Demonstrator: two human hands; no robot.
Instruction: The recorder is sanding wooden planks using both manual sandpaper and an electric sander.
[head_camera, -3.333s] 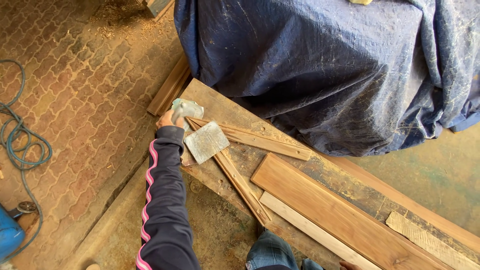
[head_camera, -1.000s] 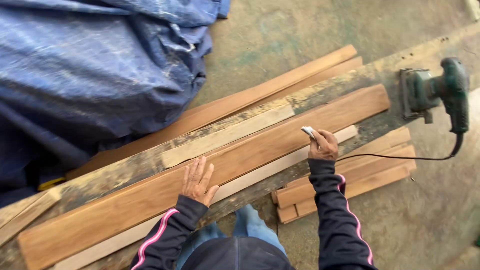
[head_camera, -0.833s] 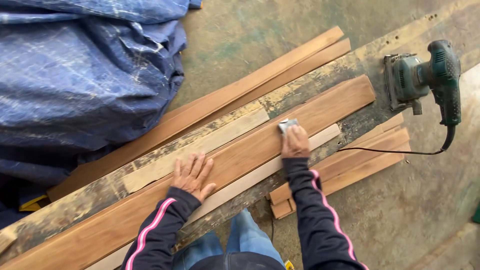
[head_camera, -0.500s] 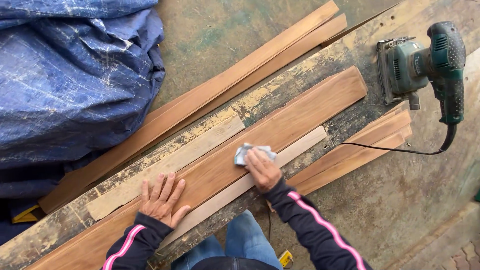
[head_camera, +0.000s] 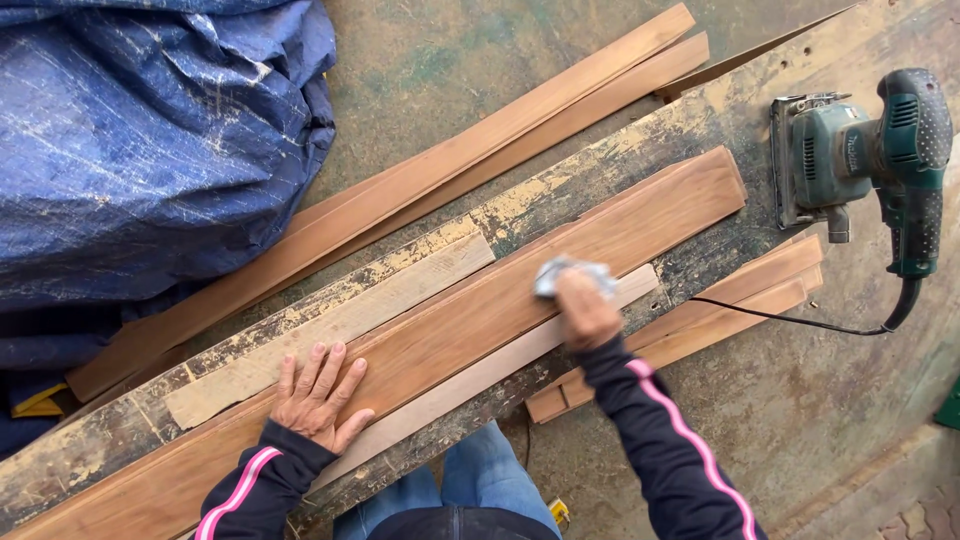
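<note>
1. Your right hand (head_camera: 588, 312) has its grip closed over a crumpled grey piece of sandpaper (head_camera: 565, 275), pressing it down on the long reddish-brown plank (head_camera: 480, 320).
2. Your left hand (head_camera: 318, 395) lies flat on the same plank, fingers spread, holding nothing; its grip is fully open, palm down.
3. The plank lies lengthwise on the worn, paint-flecked tabletop (head_camera: 640, 160), running from lower left up to the right.
4. A paler, narrower strip of wood (head_camera: 330, 325) lies just beside the plank on its far side, and another pale strip (head_camera: 500, 365) lies along its near edge, close to your right wrist.
5. A green electric sander (head_camera: 860, 160) rests at the right end of the tabletop, well apart from both hands; its black cord (head_camera: 790, 318) trails across below it.
6. More brown boards (head_camera: 450, 170) lie on the floor beyond the tabletop, and a short stack of boards (head_camera: 740, 295) sits below its right end.
7. A blue tarpaulin (head_camera: 140, 130) covers something bulky at the upper left.
</note>
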